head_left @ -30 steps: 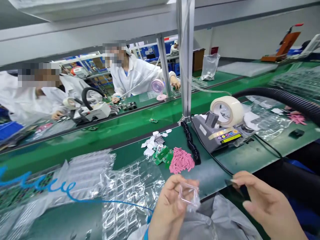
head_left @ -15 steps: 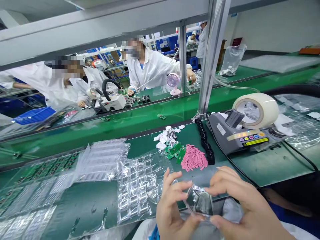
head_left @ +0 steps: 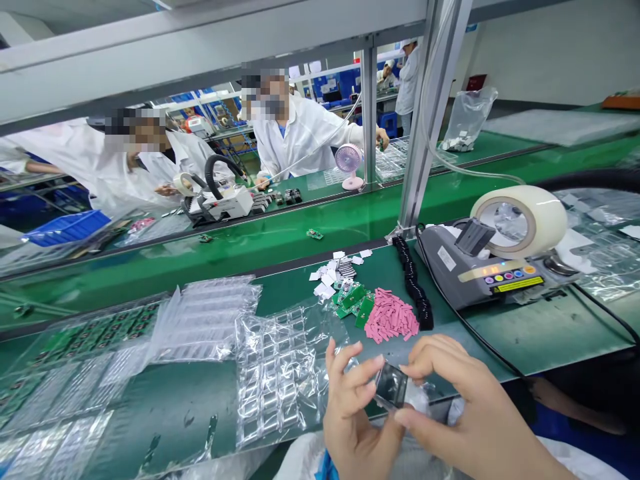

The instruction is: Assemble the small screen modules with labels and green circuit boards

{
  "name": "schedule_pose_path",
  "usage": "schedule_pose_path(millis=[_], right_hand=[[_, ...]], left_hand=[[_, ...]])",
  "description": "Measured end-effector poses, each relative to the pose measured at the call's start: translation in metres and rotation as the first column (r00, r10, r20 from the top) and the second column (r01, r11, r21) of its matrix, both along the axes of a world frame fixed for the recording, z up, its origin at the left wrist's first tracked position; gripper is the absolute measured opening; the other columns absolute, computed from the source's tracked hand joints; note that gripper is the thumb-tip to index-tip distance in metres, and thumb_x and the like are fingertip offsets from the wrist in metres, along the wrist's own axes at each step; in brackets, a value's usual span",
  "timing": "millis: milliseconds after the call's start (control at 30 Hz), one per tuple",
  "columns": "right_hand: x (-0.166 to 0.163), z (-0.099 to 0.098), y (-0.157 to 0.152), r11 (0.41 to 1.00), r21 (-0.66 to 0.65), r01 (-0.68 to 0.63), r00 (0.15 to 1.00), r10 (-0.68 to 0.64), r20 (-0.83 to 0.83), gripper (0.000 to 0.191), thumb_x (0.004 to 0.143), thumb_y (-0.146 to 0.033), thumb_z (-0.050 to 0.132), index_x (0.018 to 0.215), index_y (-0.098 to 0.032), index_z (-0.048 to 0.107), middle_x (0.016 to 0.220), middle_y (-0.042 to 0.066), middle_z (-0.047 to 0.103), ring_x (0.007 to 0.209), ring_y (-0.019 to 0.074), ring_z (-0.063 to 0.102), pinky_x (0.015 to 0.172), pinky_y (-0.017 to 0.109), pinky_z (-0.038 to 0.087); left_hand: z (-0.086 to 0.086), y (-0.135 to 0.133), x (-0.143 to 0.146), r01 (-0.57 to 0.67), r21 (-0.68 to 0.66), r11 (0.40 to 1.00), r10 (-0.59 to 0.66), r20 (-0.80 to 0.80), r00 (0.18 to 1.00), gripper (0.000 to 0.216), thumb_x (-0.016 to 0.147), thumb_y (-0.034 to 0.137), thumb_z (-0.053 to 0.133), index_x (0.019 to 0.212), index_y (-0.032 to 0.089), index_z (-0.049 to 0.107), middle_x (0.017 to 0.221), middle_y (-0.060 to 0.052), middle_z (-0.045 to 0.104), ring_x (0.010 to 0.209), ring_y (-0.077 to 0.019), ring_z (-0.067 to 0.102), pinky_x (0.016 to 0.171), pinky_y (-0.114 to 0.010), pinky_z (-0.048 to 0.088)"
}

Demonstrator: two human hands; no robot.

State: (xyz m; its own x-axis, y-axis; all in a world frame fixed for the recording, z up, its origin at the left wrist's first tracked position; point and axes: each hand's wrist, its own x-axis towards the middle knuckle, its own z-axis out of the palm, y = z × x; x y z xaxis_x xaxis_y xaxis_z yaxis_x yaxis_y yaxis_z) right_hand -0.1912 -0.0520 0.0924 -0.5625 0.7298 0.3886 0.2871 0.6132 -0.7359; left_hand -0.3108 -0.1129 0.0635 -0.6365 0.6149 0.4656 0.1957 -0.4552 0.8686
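In front of my body, my left hand (head_left: 353, 407) grips a small square panel (head_left: 391, 385), dark and glossy like a small display screen, by its left edge between thumb and fingers. My right hand (head_left: 450, 393) pinches the same panel at its right side, with thumb below and fingertips above. Clear, crinkled plastic (head_left: 419, 396) shows beside the panel, under my right fingers; I cannot tell whether it is attached. Just beyond my hands lie a heap of pink strips (head_left: 391, 317), several green circuit boards (head_left: 356, 303) and white square pieces (head_left: 327, 277).
A grey tape dispenser (head_left: 460, 273) with a tape roll (head_left: 545, 220) stands at right, beside a row of black parts (head_left: 413, 283). Clear trays (head_left: 273, 373) and boards in film (head_left: 107, 330) lie left. A green conveyor (head_left: 280, 250) runs behind; co-workers sit across it.
The panel has tilted and shifted slightly left, and my right hand has moved in closer to my left. Small boards on the conveyor have moved a little left.
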Motion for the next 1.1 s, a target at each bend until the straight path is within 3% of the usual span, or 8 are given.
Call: schedule_pose_path(millis=[100,200,267,367,467,533,767,1100], right_hand=[[-0.004,-0.004,0.001,0.997,-0.082,0.017,0.997,-0.011,0.073,0.018,0.071,-0.017,0.057,0.079,-0.022,0.042,0.074,-0.001,0.053,0.071,0.0173,0.052,0.065,0.031,0.042],[-0.010,-0.009,0.004,0.986,-0.162,0.044,0.980,-0.011,0.200,0.019,0.069,-0.017,0.058,0.075,-0.022,0.040,0.074,-0.001,0.052,0.071,0.0177,0.051,0.064,0.032,0.043],[-0.010,-0.014,0.008,0.972,-0.230,0.057,0.954,0.015,0.299,0.022,0.069,-0.022,0.061,0.076,-0.022,0.040,0.076,0.000,0.053,0.072,0.0186,0.051,0.060,0.031,0.043],[-0.004,-0.026,0.017,0.964,-0.263,0.039,0.940,0.054,0.337,0.022,0.076,-0.033,0.060,0.082,-0.021,0.042,0.081,0.001,0.055,0.076,0.0190,0.054,0.063,0.031,0.046],[-0.001,-0.047,0.033,0.974,-0.223,0.048,0.923,0.042,0.383,0.010,0.084,-0.024,0.053,0.082,-0.021,0.044,0.080,0.001,0.057,0.076,0.0161,0.056,0.067,0.028,0.046],[-0.006,-0.066,0.045,0.980,-0.184,0.070,0.899,0.018,0.438,0.010,0.082,-0.013,0.053,0.079,-0.020,0.047,0.080,0.001,0.059,0.077,0.0160,0.057,0.069,0.027,0.045],[-0.040,-0.116,0.059,0.996,-0.039,0.085,0.826,-0.049,0.562,0.011,0.077,-0.006,0.055,0.077,-0.017,0.055,0.084,0.007,0.061,0.080,0.0229,0.058,0.068,0.032,0.041],[-0.054,-0.121,0.063,0.996,0.066,0.052,0.774,-0.082,0.627,0.013,0.087,-0.025,0.056,0.078,-0.015,0.057,0.080,0.001,0.059,0.074,0.0142,0.056,0.065,0.029,0.044]], left_hand=[[-0.009,0.002,0.001,0.015,-0.018,1.000,-0.013,0.064,0.998,0.049,0.051,-0.003,0.076,0.082,0.034,0.069,0.087,0.001,0.075,0.100,-0.0240,0.060,0.108,-0.052,0.018],[-0.022,0.004,0.003,0.110,-0.079,0.991,-0.079,0.327,0.942,0.029,0.056,0.015,0.079,0.079,0.029,0.068,0.088,0.000,0.074,0.102,-0.0239,0.059,0.104,-0.047,0.029],[-0.028,0.004,0.001,0.222,-0.132,0.966,-0.115,0.548,0.828,0.026,0.057,0.027,0.079,0.080,0.027,0.066,0.091,-0.001,0.072,0.101,-0.0235,0.058,0.098,-0.043,0.037],[-0.030,0.003,-0.011,0.464,-0.090,0.881,-0.210,0.804,0.557,0.029,0.062,0.034,0.076,0.087,0.025,0.065,0.094,-0.003,0.069,0.096,-0.0211,0.059,0.092,-0.040,0.042],[-0.029,0.001,-0.031,0.576,0.017,0.817,-0.237,0.921,0.309,0.028,0.067,0.039,0.072,0.091,0.025,0.066,0.088,-0.002,0.068,0.089,-0.0189,0.060,0.088,-0.040,0.044],[-0.029,0.000,-0.044,0.592,0.025,0.806,-0.211,0.945,0.248,0.028,0.068,0.041,0.070,0.091,0.025,0.067,0.082,-0.001,0.067,0.083,-0.0170,0.060,0.084,-0.038,0.046],[-0.025,-0.008,-0.056,0.610,-0.002,0.792,-0.228,0.927,0.298,0.030,0.072,0.045,0.066,0.090,0.021,0.068,0.074,-0.001,0.062,0.071,-0.0130,0.054,0.075,-0.033,0.046],[-0.023,-0.003,-0.056,0.653,-0.045,0.756,-0.251,0.901,0.353,0.031,0.073,0.044,0.065,0.093,0.020,0.067,0.078,-0.004,0.062,0.076,-0.0147,0.052,0.078,-0.033,0.042]])
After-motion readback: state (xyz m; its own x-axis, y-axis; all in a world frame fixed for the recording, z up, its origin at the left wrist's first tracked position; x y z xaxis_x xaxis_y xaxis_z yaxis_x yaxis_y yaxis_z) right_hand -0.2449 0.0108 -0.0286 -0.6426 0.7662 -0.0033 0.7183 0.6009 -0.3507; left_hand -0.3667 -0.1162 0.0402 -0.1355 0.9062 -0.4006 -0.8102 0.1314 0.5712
